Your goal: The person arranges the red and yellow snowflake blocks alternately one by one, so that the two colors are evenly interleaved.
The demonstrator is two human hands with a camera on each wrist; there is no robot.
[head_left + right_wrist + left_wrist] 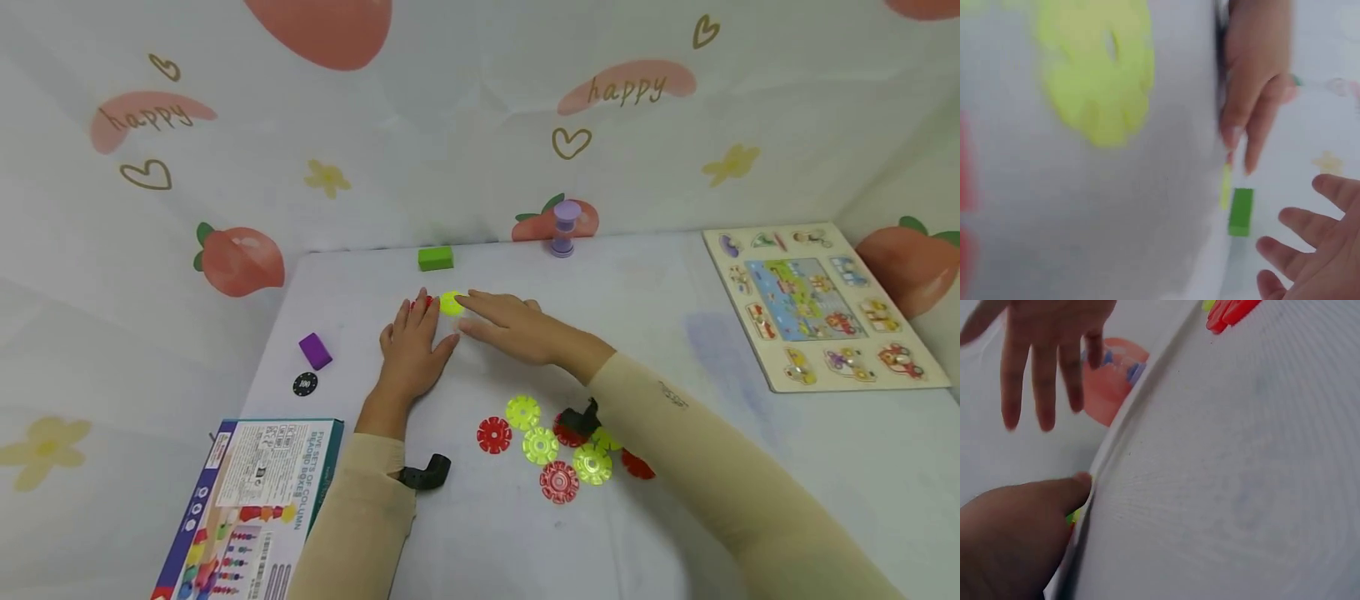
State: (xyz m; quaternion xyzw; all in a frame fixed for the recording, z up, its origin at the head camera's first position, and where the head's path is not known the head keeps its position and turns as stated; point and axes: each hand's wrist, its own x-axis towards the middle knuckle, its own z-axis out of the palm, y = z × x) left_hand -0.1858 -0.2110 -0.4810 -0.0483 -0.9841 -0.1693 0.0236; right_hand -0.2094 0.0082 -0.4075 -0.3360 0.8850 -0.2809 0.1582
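My left hand [411, 354] lies over a red notched plastic disc [423, 304] at the back of the table, its fingers extended and partly covering the disc. Just right of that is a yellow-green notched disc [452, 303]. My right hand [510, 325] reaches in from the right with spread, straight fingers, and its fingertips overlap the yellow-green disc's edge in the head view. In the right wrist view the right hand [1322, 250] holds nothing. A loose group of red discs [494, 435] and yellow-green discs [539, 446] lies nearer the front, partly hidden by the right sleeve.
A green block [436, 258] and a purple spool-shaped stand [565, 228] stand at the back. To the left are a purple block [316, 352], a black "100" chip [305, 383] and a printed box [255, 508]. A wooden picture puzzle board [825, 308] occupies the right.
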